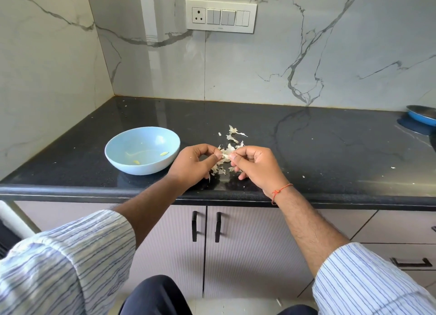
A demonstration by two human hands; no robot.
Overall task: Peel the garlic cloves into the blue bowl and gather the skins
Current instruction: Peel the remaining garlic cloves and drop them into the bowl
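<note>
Garlic clove (224,154) pinched between my left hand (195,163) and right hand (256,166), fingers over the skins (232,139), bowl (142,149) at nine o'clock for dropping.

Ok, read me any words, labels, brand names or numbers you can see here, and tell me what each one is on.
None can be read.
White switch plate on the marble wall: a tiny dark mark under the rocker switches, too small to read.
Pale blue round bowl: no print showing.
Black stone counter, grey cabinet doors, striped shirt sleeves: no text.
</note>
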